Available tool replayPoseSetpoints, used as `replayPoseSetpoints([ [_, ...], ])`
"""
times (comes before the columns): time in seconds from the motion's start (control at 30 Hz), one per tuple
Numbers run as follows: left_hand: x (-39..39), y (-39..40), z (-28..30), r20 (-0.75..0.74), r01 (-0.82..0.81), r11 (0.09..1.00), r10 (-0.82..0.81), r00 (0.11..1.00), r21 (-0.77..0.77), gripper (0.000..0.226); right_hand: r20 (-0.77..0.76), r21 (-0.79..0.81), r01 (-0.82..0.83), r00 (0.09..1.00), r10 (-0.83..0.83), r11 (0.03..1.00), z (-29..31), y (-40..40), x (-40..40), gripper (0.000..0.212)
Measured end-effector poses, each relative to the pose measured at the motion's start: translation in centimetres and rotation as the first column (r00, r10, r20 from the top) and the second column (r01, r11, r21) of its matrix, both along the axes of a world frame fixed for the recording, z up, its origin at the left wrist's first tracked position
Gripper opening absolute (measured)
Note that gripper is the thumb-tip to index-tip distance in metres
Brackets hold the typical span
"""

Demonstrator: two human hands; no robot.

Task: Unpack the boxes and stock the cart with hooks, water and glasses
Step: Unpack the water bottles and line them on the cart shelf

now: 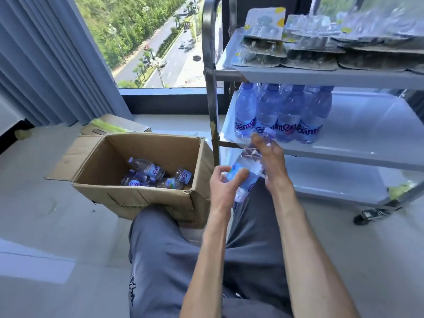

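Cart (321, 76): smooth metal shelves with a pale satin sheen; tubular frame of polished, reflective metal.

Hook packs (309, 42): matt grey-brown card backing under clear, glossy plastic blisters.

Water bottles (282, 113) on the middle shelf: clear, glossy plastic with shiny printed film labels and blue plastic caps.

Held bottle (247, 166): the same transparent plastic, surface glinting.

Box (146, 196): matt brown corrugated cardboard, rough and creased, torn at edges.

Floor (46, 214): smooth, pale, low-gloss.

Trousers (165, 260): matt grey woven cloth.

Curtain (46, 53): matt grey-blue pleated fabric.
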State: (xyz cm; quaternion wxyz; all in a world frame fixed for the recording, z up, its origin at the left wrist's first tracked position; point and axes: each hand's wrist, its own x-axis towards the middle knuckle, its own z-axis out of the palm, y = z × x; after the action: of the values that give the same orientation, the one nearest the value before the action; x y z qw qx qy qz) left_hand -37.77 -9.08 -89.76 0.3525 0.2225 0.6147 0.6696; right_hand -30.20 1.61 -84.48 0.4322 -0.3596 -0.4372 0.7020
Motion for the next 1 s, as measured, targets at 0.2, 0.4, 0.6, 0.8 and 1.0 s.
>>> replayPoseSetpoints([
  [0.2, 0.5, 1.0, 0.3, 0.327, 0.369, 0.929, -0.338, 0.882, -0.035, 0.069, -0.088, 0.043, 0.069, 0.994, -0.065, 0.997, 0.5, 1.2, 2.5, 0.032],
  [0.4, 2.0, 1.9, -0.3, 0.355, 0.361, 0.931, -0.353, 0.865, 0.046, 0.048, -0.070, 0.137, 0.096, 0.994, -0.087, 0.986, 0.4, 2.4, 3.7, 0.021],
  [0.6, 5.9, 4.6, -1.2, 0.239, 0.167, 0.983, -0.182, 0.954, 0.080, 0.025, 0.471, 0.177, 0.047, 0.873, -0.127, 0.983, -1.2, 2.5, 4.2, 0.071],
  [0.8, 7.8, 7.8, -1.3, -0.059, 0.082, 0.993, -0.078, 0.995, 0.082, 0.041, 0.701, 0.214, -0.022, 0.700, -0.138, 0.977, 0.1, 4.2, 8.2, 0.054],
  [1.0, 9.0, 13.4, 0.5, -0.225, 0.231, 0.972, -0.234, 0.946, -0.041, 0.056, 0.620, 0.302, 0.419, 0.596, -0.510, 0.856, 0.8, 7.9, 11.2, 0.046],
])
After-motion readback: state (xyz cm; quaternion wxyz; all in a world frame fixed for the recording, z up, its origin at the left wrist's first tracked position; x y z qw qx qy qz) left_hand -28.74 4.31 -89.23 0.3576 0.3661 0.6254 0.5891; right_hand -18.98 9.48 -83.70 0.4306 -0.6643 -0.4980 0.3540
